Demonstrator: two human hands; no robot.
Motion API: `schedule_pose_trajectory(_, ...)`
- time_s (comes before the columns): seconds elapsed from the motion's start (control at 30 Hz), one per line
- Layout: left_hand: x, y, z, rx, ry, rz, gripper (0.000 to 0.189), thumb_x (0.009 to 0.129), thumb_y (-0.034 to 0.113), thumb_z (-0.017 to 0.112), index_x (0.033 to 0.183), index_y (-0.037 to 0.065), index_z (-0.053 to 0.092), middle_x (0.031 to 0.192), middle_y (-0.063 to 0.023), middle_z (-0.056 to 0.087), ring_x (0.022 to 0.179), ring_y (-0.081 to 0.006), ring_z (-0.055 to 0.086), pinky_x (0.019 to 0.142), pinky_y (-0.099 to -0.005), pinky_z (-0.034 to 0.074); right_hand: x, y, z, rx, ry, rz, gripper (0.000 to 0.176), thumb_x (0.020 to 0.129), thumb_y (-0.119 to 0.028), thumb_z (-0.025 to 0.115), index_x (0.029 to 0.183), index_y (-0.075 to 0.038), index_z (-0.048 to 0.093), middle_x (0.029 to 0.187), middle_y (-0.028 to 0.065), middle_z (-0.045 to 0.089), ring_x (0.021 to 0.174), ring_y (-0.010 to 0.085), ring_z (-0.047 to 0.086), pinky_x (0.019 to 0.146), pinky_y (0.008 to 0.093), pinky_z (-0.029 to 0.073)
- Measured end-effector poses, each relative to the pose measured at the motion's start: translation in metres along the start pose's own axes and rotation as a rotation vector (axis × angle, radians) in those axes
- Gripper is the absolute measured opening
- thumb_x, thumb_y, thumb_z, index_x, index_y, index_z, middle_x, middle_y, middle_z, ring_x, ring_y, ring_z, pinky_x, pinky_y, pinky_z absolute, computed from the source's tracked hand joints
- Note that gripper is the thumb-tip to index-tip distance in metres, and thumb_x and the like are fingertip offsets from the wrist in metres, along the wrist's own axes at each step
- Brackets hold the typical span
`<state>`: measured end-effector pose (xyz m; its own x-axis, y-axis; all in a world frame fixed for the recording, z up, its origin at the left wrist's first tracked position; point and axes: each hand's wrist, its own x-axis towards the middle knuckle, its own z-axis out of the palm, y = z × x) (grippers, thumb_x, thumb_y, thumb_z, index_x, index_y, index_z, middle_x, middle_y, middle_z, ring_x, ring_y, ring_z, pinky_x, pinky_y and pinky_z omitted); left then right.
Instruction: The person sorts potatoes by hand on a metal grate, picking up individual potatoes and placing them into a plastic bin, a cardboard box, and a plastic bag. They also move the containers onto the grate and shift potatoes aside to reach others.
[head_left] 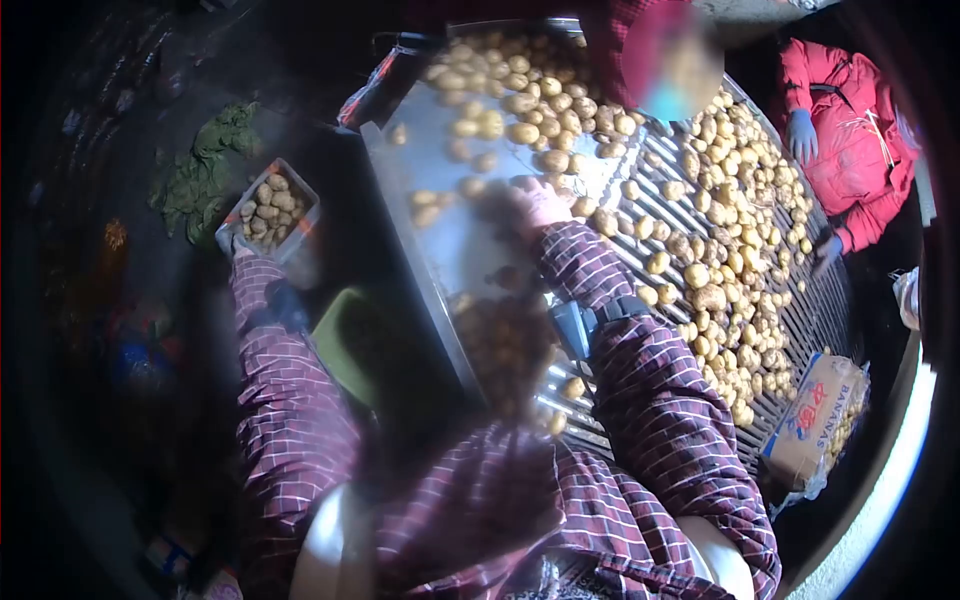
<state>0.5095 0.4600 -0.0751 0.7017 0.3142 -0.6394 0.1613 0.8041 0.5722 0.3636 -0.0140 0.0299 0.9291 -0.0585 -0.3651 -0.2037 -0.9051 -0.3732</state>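
Observation:
My left hand is at the near left corner of a plastic crate, its fingers closed on the rim. Several potatoes lie inside the crate. On the other side, my right hand reaches over a sloping metal sheet, palm down with fingers stretched toward the loose potatoes beside it. Some potatoes left of this hand are blurred. A blue-grey device is strapped around my right forearm.
A slatted grate joins the sheet, with a large heap of potatoes on it. A person in a red jacket stands at its far right; another leans in at the top. A cardboard box sits lower right, a green container below the crate.

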Motion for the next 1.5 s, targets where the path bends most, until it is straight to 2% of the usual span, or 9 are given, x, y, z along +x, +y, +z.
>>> schedule_pose_trajectory(0.17, -0.062, -0.060, 0.044, 0.339, -0.248, -0.005, 0.022, 0.086, 0.017, 0.065, 0.103, 0.002, 0.062, 0.099, -0.0100, 0.064, 0.081, -0.0199, 0.062, 0.076, -0.0328, 0.054, -0.047, 0.008, 0.020, -0.221, -0.024, -0.053, 0.056, 0.080, -0.020, 0.064, 0.133, -0.028, 0.047, 0.142, 0.0062, 0.038, 0.129, 0.0320, 0.038, 0.103, 0.0459, 0.040)
schedule_pose_trajectory(0.3, -0.142, -0.149, 0.091, 1.222, -0.819, 0.296, 0.040, 0.085, 0.036, 0.065, 0.114, 0.007, 0.063, 0.118, -0.0116, 0.062, 0.113, -0.0275, 0.056, 0.097, -0.0388, 0.045, -0.097, 0.014, 0.026, 0.007, 0.122, -0.131, 0.044, 0.084, -0.013, 0.056, 0.128, -0.020, 0.053, 0.132, 0.0129, 0.048, 0.120, 0.0340, 0.049, 0.097, 0.0441, 0.044)
schedule_pose_trajectory(0.37, -0.165, -0.177, 0.122, 2.116, -1.056, 0.772, 0.048, 0.081, 0.038, 0.068, 0.122, 0.015, 0.059, 0.122, -0.0083, 0.060, 0.123, -0.0283, 0.048, 0.104, -0.0444, 0.037, -0.120, 0.016, 0.026, 0.150, 0.213, -0.150, 0.041, 0.083, -0.011, 0.057, 0.123, -0.018, 0.057, 0.126, 0.0145, 0.053, 0.115, 0.0347, 0.053, 0.093, 0.0424, 0.046)
schedule_pose_trajectory(0.47, -0.176, -0.219, 0.133, 2.623, -0.897, 0.769, 0.056, 0.077, 0.034, 0.071, 0.127, 0.018, 0.051, 0.123, -0.0048, 0.058, 0.122, -0.0258, 0.048, 0.107, -0.0513, 0.027, -0.143, 0.021, 0.026, 0.296, 0.354, -0.156, 0.037, 0.079, -0.010, 0.061, 0.116, -0.015, 0.062, 0.120, 0.0151, 0.058, 0.108, 0.0347, 0.057, 0.088, 0.0402, 0.049)
schedule_pose_trajectory(0.6, -0.180, -0.224, 0.142, 2.475, -0.918, 0.658, 0.048, 0.074, 0.027, 0.074, 0.116, 0.013, 0.055, 0.118, -0.0105, 0.058, 0.118, -0.0299, 0.050, 0.101, -0.0479, 0.037, -0.160, 0.032, 0.033, 0.520, 0.341, -0.121, 0.030, 0.079, -0.008, 0.061, 0.109, -0.010, 0.064, 0.109, 0.0159, 0.062, 0.102, 0.0343, 0.060, 0.082, 0.0400, 0.051)
schedule_pose_trajectory(0.73, -0.165, -0.245, 0.140, 1.810, -0.951, 0.916, 0.044, 0.067, 0.013, 0.076, 0.106, 0.005, 0.057, 0.112, -0.0179, 0.056, 0.108, -0.0377, 0.052, 0.092, -0.0451, 0.046, -0.185, 0.052, 0.045, 0.460, 0.372, -0.038, 0.025, 0.076, -0.011, 0.059, 0.100, -0.009, 0.067, 0.110, 0.0167, 0.061, 0.105, 0.0334, 0.057, 0.092, 0.0391, 0.047)
schedule_pose_trajectory(1.03, -0.163, -0.284, 0.201, 2.196, -0.901, 0.688, 0.062, 0.072, 0.027, 0.073, 0.130, 0.016, 0.055, 0.141, -0.0204, 0.042, 0.124, -0.0383, 0.046, 0.105, -0.0396, 0.041, -0.202, 0.087, 0.070, 0.478, 0.404, 0.138, 0.030, 0.078, -0.013, 0.070, 0.107, -0.011, 0.068, 0.109, 0.0114, 0.062, 0.102, 0.0276, 0.061, 0.089, 0.0366, 0.050)
schedule_pose_trajectory(1.37, -0.156, -0.301, 0.200, 2.284, -1.272, 0.681, 0.063, 0.070, 0.012, 0.068, 0.131, 0.014, 0.053, 0.135, -0.0176, 0.048, 0.122, -0.0321, 0.050, 0.104, -0.0352, 0.041, -0.148, 0.081, 0.019, 0.371, 0.252, 0.143, 0.032, 0.085, -0.019, 0.059, 0.117, -0.014, 0.062, 0.109, 0.0172, 0.059, 0.103, 0.0347, 0.058, 0.089, 0.0424, 0.048)
schedule_pose_trajectory(1.5, -0.167, -0.296, 0.190, 2.119, -1.295, 0.536, 0.061, 0.074, 0.007, 0.065, 0.133, 0.007, 0.051, 0.128, -0.0203, 0.054, 0.121, -0.0342, 0.051, 0.103, -0.0372, 0.041, -0.070, 0.063, 0.003, 0.146, 0.277, 0.075, 0.042, 0.089, -0.014, 0.055, 0.131, -0.017, 0.052, 0.132, 0.0164, 0.047, 0.117, 0.0306, 0.054, 0.099, 0.0387, 0.045)
